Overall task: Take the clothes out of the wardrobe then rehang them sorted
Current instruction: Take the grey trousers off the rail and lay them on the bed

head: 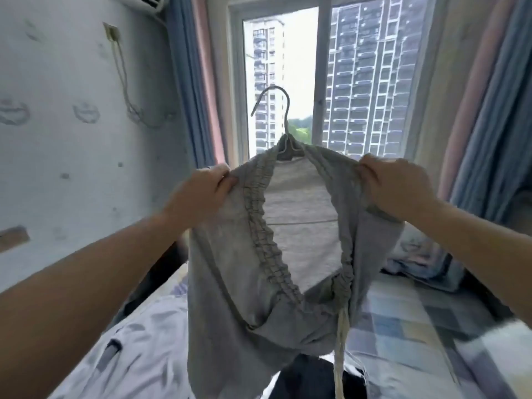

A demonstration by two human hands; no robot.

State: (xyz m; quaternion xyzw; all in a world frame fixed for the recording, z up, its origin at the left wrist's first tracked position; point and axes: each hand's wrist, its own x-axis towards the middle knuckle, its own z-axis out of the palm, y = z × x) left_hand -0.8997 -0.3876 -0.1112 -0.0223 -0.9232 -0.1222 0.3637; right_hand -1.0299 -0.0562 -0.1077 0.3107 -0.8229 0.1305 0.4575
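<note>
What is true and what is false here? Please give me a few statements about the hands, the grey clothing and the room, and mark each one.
1. The left hand and the right hand both grip the grey garment at its elastic waistband. True.
2. The hanger is thick red plastic. False: it is thin grey metal wire.
3. The hanger's hook sits on a wardrobe rail. False: the hook is free in the air, seen against the window.
4. A pale drawstring dangles from the waistband. True.
5. The curtains are drawn shut across the glass. False: they are pulled to the sides, and tower blocks show outside.
</note>
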